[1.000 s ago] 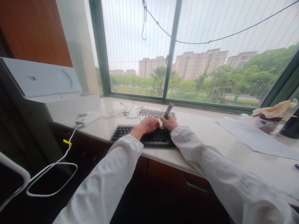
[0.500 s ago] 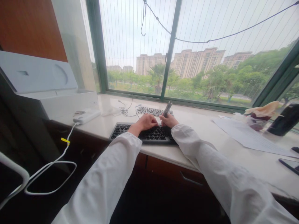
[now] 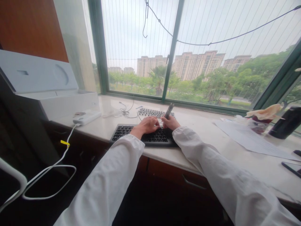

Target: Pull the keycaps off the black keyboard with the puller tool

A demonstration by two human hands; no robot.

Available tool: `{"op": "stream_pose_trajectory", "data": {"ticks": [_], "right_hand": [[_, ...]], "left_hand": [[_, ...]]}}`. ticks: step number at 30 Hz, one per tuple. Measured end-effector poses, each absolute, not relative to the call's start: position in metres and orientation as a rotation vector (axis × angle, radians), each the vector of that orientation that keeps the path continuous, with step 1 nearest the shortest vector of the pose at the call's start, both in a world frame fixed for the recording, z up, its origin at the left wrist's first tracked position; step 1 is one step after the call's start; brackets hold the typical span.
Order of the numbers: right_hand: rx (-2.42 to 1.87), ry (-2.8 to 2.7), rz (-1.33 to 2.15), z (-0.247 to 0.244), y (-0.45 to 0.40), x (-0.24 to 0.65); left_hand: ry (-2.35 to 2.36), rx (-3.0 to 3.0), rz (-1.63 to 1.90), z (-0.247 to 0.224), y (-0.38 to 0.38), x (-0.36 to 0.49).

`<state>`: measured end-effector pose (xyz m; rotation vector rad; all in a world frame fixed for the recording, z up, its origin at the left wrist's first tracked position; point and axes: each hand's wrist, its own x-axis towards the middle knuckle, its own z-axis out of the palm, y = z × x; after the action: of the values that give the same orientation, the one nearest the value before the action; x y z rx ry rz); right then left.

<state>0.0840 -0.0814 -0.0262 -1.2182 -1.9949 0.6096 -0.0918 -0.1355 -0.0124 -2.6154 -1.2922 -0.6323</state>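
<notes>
A black keyboard [image 3: 121, 131] lies at the front edge of the white counter. My left hand [image 3: 148, 125] rests over its middle, fingers bent and drawn together toward the right; whether anything small is between them is hidden. My right hand [image 3: 171, 123] is wrapped round a dark grey, thick pen-like tool [image 3: 169, 110], tilted with its upper end away from me. Its lower end goes down toward the keyboard, out of sight behind the fingers. Just behind the hands, rows of dark keycaps [image 3: 150, 112] are laid out on the counter.
A thin cable [image 3: 126, 112] lies coiled behind the keyboard. At left are an open white box [image 3: 68, 102] and a white power strip [image 3: 87, 117] with its cord. On the right lie paper sheets [image 3: 249, 138], a dark bottle [image 3: 287, 122] and a phone [image 3: 293, 168].
My left hand has shifted very slightly on the keyboard. The right hand keeps its grip on the tool, nearly in place. The view has moved a little.
</notes>
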Motion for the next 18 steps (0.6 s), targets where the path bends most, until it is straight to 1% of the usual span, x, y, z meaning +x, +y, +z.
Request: {"op": "stream_pose_trajectory", "data": {"ticks": [3, 10, 15, 18], "right_hand": [[-1.293, -1.991, 0.607, -0.023, -0.083, 0.082], [-1.317, -2.057, 0.334, -0.012, -0.101, 0.075], [-1.344, -2.031, 0.237, -0.013, -0.101, 0.075], [-1.372, -2.028, 0.247, -0.016, -0.096, 0.077]], "left_hand": [[-1.309, -2.609, -0.635, -0.013, -0.135, -0.092], [-1.358, -2.621, -0.695, -0.016, -0.133, -0.094], [-1.381, -2.663, -0.777, -0.017, -0.133, -0.097], [-1.404, -2.666, -0.811, -0.018, -0.131, -0.097]]}}
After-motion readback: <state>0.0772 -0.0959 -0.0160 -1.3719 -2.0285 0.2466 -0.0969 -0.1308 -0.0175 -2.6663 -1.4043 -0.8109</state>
